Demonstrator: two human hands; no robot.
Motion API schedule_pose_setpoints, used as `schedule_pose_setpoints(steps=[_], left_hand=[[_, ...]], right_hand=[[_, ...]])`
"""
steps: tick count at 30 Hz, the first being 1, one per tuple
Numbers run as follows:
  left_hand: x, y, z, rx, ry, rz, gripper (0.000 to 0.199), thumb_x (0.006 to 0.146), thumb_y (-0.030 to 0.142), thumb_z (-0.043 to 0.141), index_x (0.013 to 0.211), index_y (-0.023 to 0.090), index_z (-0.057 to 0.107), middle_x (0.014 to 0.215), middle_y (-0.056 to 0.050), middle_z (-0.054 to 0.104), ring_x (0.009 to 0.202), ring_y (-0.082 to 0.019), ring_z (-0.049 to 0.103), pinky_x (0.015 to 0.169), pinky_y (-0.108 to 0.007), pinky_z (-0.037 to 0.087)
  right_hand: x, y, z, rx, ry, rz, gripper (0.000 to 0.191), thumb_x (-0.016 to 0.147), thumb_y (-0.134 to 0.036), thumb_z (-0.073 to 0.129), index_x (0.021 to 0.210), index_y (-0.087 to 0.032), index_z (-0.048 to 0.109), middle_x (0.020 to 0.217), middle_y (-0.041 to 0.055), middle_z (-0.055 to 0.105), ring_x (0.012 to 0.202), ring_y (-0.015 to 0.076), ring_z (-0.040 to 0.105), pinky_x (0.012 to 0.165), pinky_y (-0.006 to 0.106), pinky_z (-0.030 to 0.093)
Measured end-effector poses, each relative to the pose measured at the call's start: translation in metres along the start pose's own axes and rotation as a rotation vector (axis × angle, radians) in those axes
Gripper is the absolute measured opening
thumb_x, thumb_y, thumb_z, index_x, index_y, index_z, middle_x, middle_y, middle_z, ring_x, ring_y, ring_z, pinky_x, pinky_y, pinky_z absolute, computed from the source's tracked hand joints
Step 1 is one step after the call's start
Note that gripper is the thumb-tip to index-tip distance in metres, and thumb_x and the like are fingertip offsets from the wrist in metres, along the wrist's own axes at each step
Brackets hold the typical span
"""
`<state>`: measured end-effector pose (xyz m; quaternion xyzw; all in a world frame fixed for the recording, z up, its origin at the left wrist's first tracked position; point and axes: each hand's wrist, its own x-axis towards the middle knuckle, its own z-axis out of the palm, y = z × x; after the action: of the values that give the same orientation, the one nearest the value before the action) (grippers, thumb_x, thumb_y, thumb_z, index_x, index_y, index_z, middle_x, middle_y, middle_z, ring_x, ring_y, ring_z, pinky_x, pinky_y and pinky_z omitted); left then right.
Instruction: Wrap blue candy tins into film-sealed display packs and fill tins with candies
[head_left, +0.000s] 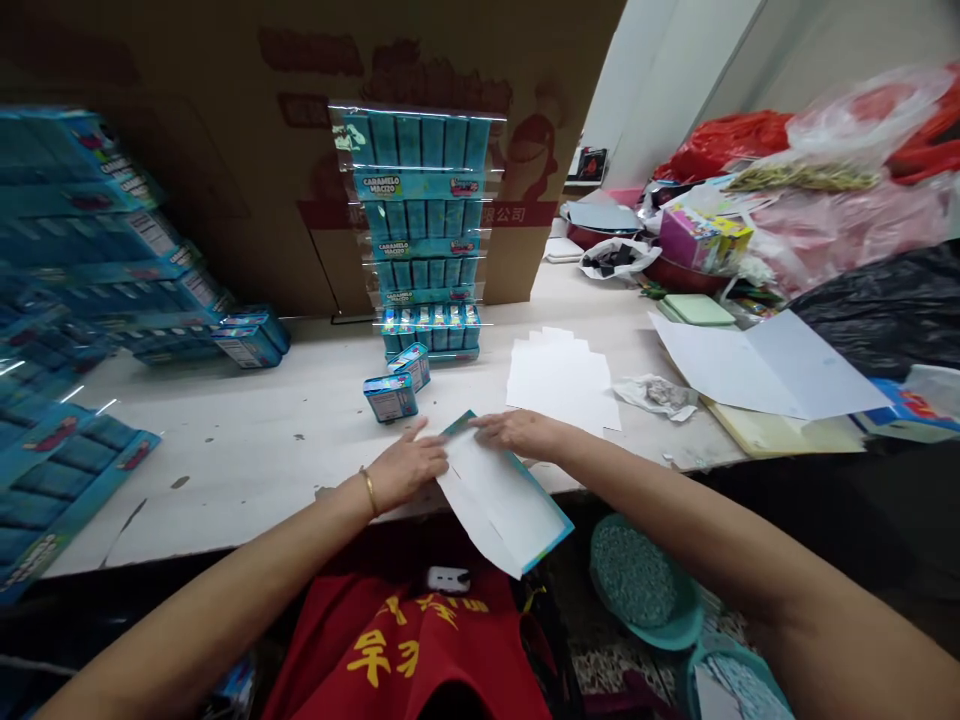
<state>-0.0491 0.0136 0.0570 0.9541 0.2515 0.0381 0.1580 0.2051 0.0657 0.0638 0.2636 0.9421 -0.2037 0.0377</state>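
A cardboard sheet point(501, 500), white on the inside with blue printed edges, lies tilted over the table's front edge. My left hand point(409, 467) grips its left edge near the top, thumb raised apart from the fingers. At the top right corner, the fingers of my right hand point(517, 433) are closed on the blue margin, which is folded over a little. Just beyond my left hand stand two small blue candy boxes point(391, 398), one behind the other. Behind them rises a stack of blue display trays point(431, 265), filled with similar boxes and with clear plastic between the tiers.
More filled blue trays point(97, 235) stand at the left. A big brown carton point(247, 170) backs the table. White sheets point(559, 375) lie right of centre, near crumpled paper point(656, 393). Plastic bags point(847, 210) heap up at the right. Below the edge sit teal basins point(664, 630).
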Motion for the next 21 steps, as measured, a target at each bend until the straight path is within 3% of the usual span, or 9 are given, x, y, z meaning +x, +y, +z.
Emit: schedule_pose_setpoints(steps=[3, 6, 7, 10, 12, 14, 17, 21], left_hand=[[0.01, 0.001, 0.019, 0.015, -0.043, -0.067, 0.019, 0.085, 0.016, 0.037, 0.08, 0.017, 0.055, 0.078, -0.005, 0.063, 0.08, -0.018, 0.057, 0.08, -0.035, 0.04], [0.006, 0.01, 0.019, -0.028, -0.044, -0.285, 0.018, 0.087, 0.028, 0.037, 0.086, 0.017, 0.051, 0.079, -0.006, 0.063, 0.074, -0.019, 0.058, 0.065, -0.03, 0.041], [0.004, 0.011, 0.017, -0.052, -0.075, -0.337, 0.019, 0.086, 0.031, 0.038, 0.088, 0.017, 0.05, 0.08, -0.006, 0.063, 0.073, -0.02, 0.058, 0.062, -0.029, 0.04], [0.0, 0.013, 0.01, -0.106, -0.165, -0.401, 0.021, 0.084, 0.034, 0.042, 0.096, 0.018, 0.049, 0.081, -0.006, 0.063, 0.074, -0.021, 0.058, 0.06, -0.03, 0.041], [0.001, 0.016, 0.013, -0.055, -0.06, -0.427, 0.026, 0.083, 0.031, 0.046, 0.105, 0.018, 0.047, 0.094, -0.009, 0.061, 0.086, -0.023, 0.056, 0.071, -0.034, 0.042], [0.002, 0.024, 0.024, 0.051, 0.135, -0.424, 0.032, 0.083, 0.025, 0.046, 0.114, 0.018, 0.045, 0.109, -0.012, 0.055, 0.101, -0.025, 0.05, 0.085, -0.039, 0.038], [0.0, 0.034, 0.048, 0.128, 0.27, -0.355, 0.035, 0.085, 0.023, 0.042, 0.119, 0.014, 0.043, 0.113, -0.014, 0.05, 0.105, -0.027, 0.045, 0.09, -0.041, 0.035], [-0.002, 0.034, 0.068, 0.121, 0.237, -0.316, 0.033, 0.086, 0.019, 0.038, 0.118, 0.011, 0.043, 0.106, -0.014, 0.052, 0.097, -0.024, 0.047, 0.083, -0.037, 0.039]], right_hand=[[-0.004, -0.018, -0.012, -0.02, 0.117, 0.063, 0.033, 0.084, -0.01, 0.036, 0.109, -0.019, 0.055, 0.122, 0.0055, 0.052, 0.118, 0.0141, 0.041, 0.098, 0.035, 0.035], [-0.025, -0.061, -0.011, -0.046, 0.433, 0.28, 0.037, 0.087, -0.017, 0.037, 0.123, -0.018, 0.044, 0.127, 0.0094, 0.047, 0.119, 0.0173, 0.039, 0.097, 0.038, 0.037], [-0.031, -0.077, -0.005, -0.049, 0.481, 0.338, 0.038, 0.086, -0.021, 0.041, 0.123, -0.018, 0.043, 0.124, 0.0098, 0.049, 0.117, 0.0185, 0.041, 0.096, 0.038, 0.039], [-0.04, -0.106, 0.028, -0.119, 0.404, 0.433, 0.041, 0.083, -0.021, 0.047, 0.124, -0.016, 0.043, 0.119, 0.0114, 0.052, 0.112, 0.0224, 0.044, 0.093, 0.038, 0.041], [-0.035, -0.106, 0.052, -0.196, 0.391, 0.493, 0.043, 0.084, -0.019, 0.046, 0.126, -0.015, 0.041, 0.123, 0.0123, 0.048, 0.117, 0.0246, 0.039, 0.096, 0.041, 0.037], [-0.027, -0.096, 0.068, -0.238, 0.403, 0.526, 0.049, 0.083, -0.026, 0.049, 0.129, -0.016, 0.038, 0.126, 0.0118, 0.045, 0.122, 0.0265, 0.032, 0.101, 0.045, 0.029], [-0.02, -0.081, 0.072, -0.227, 0.375, 0.514, 0.063, 0.077, -0.041, 0.057, 0.13, -0.017, 0.035, 0.128, 0.0111, 0.043, 0.122, 0.0279, 0.029, 0.104, 0.048, 0.023], [-0.029, -0.077, 0.067, -0.235, 0.324, 0.462, 0.052, 0.079, -0.031, 0.056, 0.126, -0.018, 0.039, 0.121, 0.01, 0.047, 0.115, 0.0247, 0.035, 0.097, 0.04, 0.031]])
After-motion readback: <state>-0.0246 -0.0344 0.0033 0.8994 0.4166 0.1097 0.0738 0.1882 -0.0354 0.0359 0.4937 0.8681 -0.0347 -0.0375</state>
